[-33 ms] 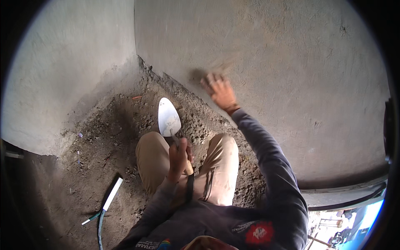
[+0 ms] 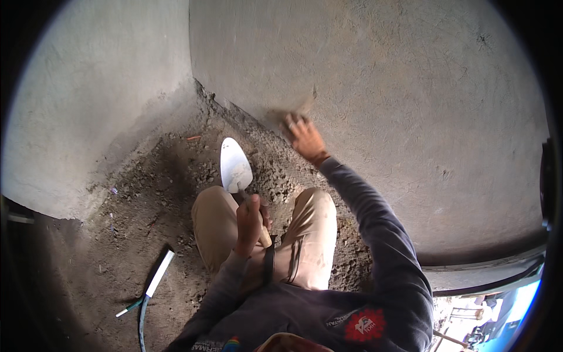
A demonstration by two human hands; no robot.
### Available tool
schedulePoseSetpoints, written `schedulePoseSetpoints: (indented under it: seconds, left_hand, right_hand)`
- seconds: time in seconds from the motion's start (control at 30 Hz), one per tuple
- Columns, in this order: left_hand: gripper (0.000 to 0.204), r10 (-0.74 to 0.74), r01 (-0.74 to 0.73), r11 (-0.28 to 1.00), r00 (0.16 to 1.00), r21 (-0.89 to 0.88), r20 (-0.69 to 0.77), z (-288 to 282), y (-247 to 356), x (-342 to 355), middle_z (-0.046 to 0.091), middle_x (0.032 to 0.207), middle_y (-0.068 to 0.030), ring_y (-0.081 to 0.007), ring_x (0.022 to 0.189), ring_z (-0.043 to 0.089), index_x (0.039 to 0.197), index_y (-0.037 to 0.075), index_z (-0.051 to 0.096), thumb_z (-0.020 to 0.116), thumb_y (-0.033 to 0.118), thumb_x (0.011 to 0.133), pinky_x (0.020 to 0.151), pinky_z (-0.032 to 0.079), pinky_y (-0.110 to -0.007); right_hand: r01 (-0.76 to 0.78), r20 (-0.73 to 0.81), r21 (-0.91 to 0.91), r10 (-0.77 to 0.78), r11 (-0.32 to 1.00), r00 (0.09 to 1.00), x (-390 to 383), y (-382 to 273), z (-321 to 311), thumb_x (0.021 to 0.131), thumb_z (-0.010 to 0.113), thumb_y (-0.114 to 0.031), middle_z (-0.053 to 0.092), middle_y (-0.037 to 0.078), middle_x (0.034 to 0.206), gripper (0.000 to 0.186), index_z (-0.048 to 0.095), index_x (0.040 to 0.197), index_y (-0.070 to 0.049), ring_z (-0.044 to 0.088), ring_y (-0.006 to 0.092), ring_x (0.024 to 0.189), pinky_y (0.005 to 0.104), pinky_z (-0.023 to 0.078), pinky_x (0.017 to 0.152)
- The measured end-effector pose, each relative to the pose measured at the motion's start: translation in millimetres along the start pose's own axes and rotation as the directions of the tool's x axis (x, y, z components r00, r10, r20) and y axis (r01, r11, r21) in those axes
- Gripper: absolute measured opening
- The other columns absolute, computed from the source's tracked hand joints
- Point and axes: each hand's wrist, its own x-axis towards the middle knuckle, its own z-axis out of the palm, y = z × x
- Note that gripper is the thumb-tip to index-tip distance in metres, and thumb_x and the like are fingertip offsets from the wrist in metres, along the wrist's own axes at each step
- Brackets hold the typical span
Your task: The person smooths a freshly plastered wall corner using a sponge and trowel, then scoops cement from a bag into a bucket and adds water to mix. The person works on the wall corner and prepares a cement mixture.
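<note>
My left hand (image 2: 250, 224) is wrapped round the wooden handle of a trowel (image 2: 236, 167), between my knees. The trowel's pale, leaf-shaped blade points up and away, with a grey smear near its neck. My right hand (image 2: 305, 139) reaches out to the grey plastered wall (image 2: 399, 117), just above its rough lower edge. Its fingers are stretched out and slightly blurred, and their tips are at the wall beside a dark shadow. I see no tool in that hand.
A second plastered wall (image 2: 105, 88) meets the first in a corner at the far left. Rubbly, earthy floor (image 2: 176, 193) lies below. A white tube (image 2: 159, 273) with a dark hose or cable (image 2: 142, 322) lies at the left. Bright clutter (image 2: 469, 317) shows at lower right.
My right hand has slid a little down and toward me along the wall. The trowel in my left hand has shifted slightly left.
</note>
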Motion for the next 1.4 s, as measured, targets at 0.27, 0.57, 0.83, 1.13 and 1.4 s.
schedulePoseSetpoints:
  seconds: [0.27,0.57,0.83,1.13,1.4]
  left_hand:
    - [0.069,0.158,-0.168,0.984,0.976,-0.053,-0.149,-43.1,6.4,25.6,0.062,0.146,-0.0168,-0.0291,0.143,0.052,0.143,-0.002,0.061,0.032,0.055,0.116,0.125,0.033,-0.047]
    - [0.081,0.131,-0.138,0.989,0.985,-0.056,-0.114,-44.5,-45.1,62.3,0.064,0.131,-0.0091,-0.0201,0.120,0.058,0.150,0.004,0.063,0.025,0.067,0.115,0.114,0.042,-0.036]
    - [0.085,-0.067,0.053,0.995,0.983,0.085,0.171,3.5,-3.2,22.2,0.036,0.169,-0.0126,-0.0243,0.155,0.033,0.174,0.015,0.024,0.016,0.072,0.112,0.130,0.022,-0.038]
    - [0.062,0.130,-0.423,0.745,0.851,0.516,0.509,-1.7,28.2,8.5,0.043,0.163,-0.0190,-0.0286,0.154,0.039,0.170,0.002,0.027,0.042,0.035,0.119,0.128,0.029,-0.040]
    - [0.074,-0.219,0.356,0.712,0.931,-0.605,0.291,37.3,2.1,8.5,0.056,0.155,-0.0149,-0.0362,0.145,0.053,0.160,0.010,0.044,0.036,0.066,0.113,0.115,0.047,-0.060]
  right_hand:
    - [-0.259,0.337,0.908,0.207,-0.330,0.918,-32.3,-85.7,-108.9,0.109,0.064,-0.041,0.062,0.022,0.132,0.050,0.051,0.138,-0.002,0.062,0.0316,0.122,0.0498,0.050,0.107]
    - [-0.166,0.180,0.844,-0.022,-0.510,0.983,-97.4,-132.5,-153.4,0.109,0.057,-0.056,0.047,0.033,0.160,0.086,0.031,0.164,0.005,0.044,0.0387,0.152,0.0439,0.038,0.125]
    - [-0.098,0.155,0.909,0.110,-0.405,0.982,-147.0,-114.9,-162.3,0.105,0.071,-0.031,0.049,0.032,0.155,0.079,0.031,0.164,0.003,0.051,0.0427,0.145,0.0451,0.044,0.119]
    - [-0.001,0.433,0.659,0.378,-0.752,0.819,-156.1,-140.9,-141.4,0.101,0.072,-0.010,0.061,0.011,0.113,0.038,0.049,0.132,-0.002,0.066,0.0209,0.095,0.0366,0.057,0.087]
    - [0.005,0.319,0.762,0.383,-0.647,0.867,-163.8,-96.1,-134.8,0.103,0.068,-0.009,0.059,0.018,0.130,0.046,0.047,0.143,0.003,0.065,0.0345,0.120,0.0472,0.056,0.105]
